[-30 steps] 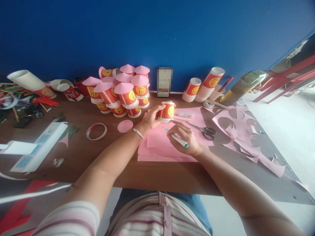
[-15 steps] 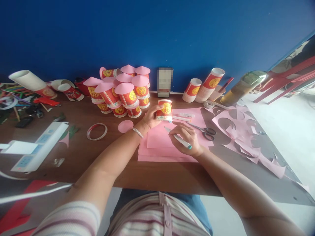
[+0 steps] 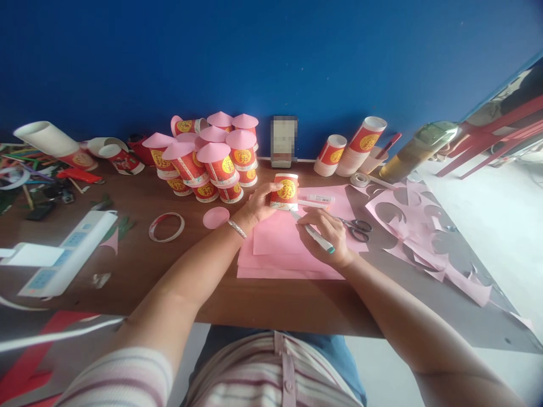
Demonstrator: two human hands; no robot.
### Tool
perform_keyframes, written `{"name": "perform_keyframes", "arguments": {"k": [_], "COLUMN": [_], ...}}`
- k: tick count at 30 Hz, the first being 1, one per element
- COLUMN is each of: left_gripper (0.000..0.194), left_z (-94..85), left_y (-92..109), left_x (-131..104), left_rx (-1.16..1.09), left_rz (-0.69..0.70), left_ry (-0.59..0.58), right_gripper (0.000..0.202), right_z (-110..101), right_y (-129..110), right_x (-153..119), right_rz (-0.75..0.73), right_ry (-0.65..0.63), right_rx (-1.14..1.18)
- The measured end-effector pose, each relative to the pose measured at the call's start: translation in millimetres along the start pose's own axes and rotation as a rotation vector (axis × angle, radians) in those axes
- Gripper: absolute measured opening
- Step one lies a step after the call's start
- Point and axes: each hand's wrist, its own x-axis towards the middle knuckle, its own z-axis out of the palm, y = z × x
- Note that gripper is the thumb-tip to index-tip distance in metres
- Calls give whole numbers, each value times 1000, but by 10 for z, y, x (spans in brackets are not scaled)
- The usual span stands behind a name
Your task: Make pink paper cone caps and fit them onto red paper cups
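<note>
Got a cup (image 3: 284,195) pinched in my left hand (image 3: 262,203), over the pink paper (image 3: 271,240) mid-bench (image 3: 212,299). My right hand (image 3: 326,229) is holding a marker (image 3: 319,238), tip right by the cup's bottom edge, can't tell if it's touching. Scissors (image 3: 360,230) sit just right of that, paper scraps (image 3: 428,263) further right, pink-hatted cups (image 3: 218,169) stacked far left.

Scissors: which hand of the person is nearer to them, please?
Right. The right hand, holding a marker, is just left of the scissors; the left hand, holding a cup, is farther left, on the other side of the right hand.
</note>
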Motion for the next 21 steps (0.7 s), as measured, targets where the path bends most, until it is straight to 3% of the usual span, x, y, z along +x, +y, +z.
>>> {"name": "perform_keyframes", "arguments": {"k": [7, 15, 21], "left_gripper": [36, 38, 41], "left_z": [-47, 30, -38], "left_y": [-15, 14, -17], "left_x": [-28, -65, -43], "left_rx": [42, 29, 35], "left_rz": [-14, -33, -27], "left_ry": [-30, -87, -49], "right_gripper": [18, 19, 19], "right_z": [4, 1, -2], "right_y": [12, 15, -2], "right_x": [-1, 3, 23], "right_rz": [29, 42, 54], "right_ry": [-2, -11, -3], "right_rx": [-2, 4, -23]}}
